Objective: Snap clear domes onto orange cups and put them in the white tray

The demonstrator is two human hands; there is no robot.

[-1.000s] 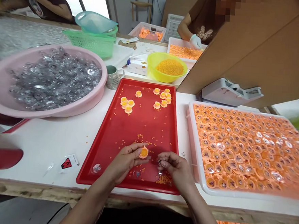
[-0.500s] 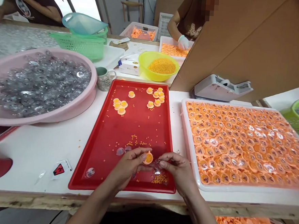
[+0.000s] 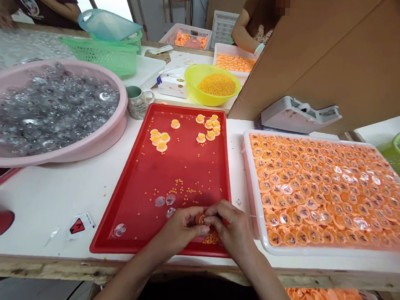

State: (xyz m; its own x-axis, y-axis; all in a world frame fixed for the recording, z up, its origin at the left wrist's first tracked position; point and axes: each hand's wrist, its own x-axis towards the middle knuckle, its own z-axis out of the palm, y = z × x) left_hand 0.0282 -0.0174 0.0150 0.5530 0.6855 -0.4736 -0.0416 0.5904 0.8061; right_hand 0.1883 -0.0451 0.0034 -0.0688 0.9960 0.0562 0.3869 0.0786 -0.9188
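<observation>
left hand (image 3: 181, 228): we have it low over the near edge of the red tray (image 3: 127, 252), thumb and fingertips closed on the cup.
right hand (image 3: 232, 227): we bring it in from the other side, its fingertips meeting the left hand's.
fingers (image 3: 216, 209): narrow, both sets pinched together and holding one piece between them.
thing in hand: a small orange cup (image 3: 201, 219), held just above the tray, tilted edge-on and mostly hidden by our fingers; we cannot see what is inside it.
on the tray: clear plastic capsules (image 3: 160, 201) lie just beyond the left hand, loose orange beads (image 3: 211, 238) sit under the right hand, and filled orange cups (image 3: 156, 138) lie in clusters at the far end.
to our left: a pink basin (image 3: 122, 117) heaped with clear capsules.
to our right: a white crate (image 3: 302, 251) packed with rows of orange cups.
ahead: a yellow bowl (image 3: 191, 83) of orange beads, and a co-worker's gloved hand (image 3: 259, 49) over another tray (image 3: 234, 47).
</observation>
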